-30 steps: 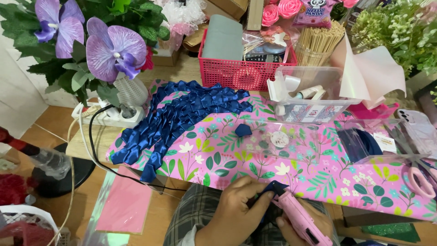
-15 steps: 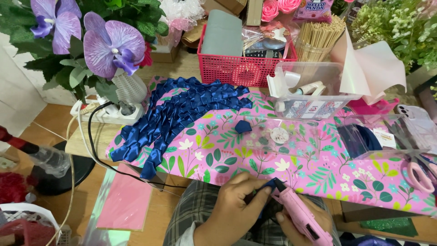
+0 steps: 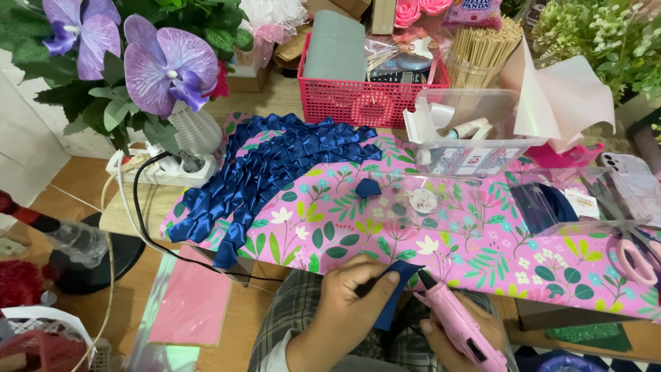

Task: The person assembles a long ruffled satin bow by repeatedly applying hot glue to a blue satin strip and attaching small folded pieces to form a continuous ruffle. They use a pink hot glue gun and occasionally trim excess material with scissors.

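Both hands sit low at the bottom centre of the frame. Left hand [image 3: 351, 303] is curled shut, pinching a folded piece of dark blue ribbon [image 3: 394, 296] between thumb and fingers. Right hand [image 3: 454, 337] is wrapped around the grip of a pink glue gun [image 3: 458, 324], and its dark nozzle points up-left, just beside the ribbon's edge.

Above them runs the pink floral sheet [image 3: 482, 241] with green leaves, spread across the frame's middle. On its left part lies a fan of folded blue ribbon pieces [image 3: 275, 165]; one loose blue piece [image 3: 368, 187] sits near the centre.

Up top, centre, a red mesh basket [image 3: 365, 103] holds a grey rectangular pack [image 3: 335, 48]. Right of it, a clear plastic box [image 3: 475, 138] carries pale printed labels on its front wall. At the top edge, right of centre, a pink snack packet [image 3: 474, 10]. Far right edge, pink-handled scissors [image 3: 637, 255]. Upper left, purple orchids [image 3: 162, 69].
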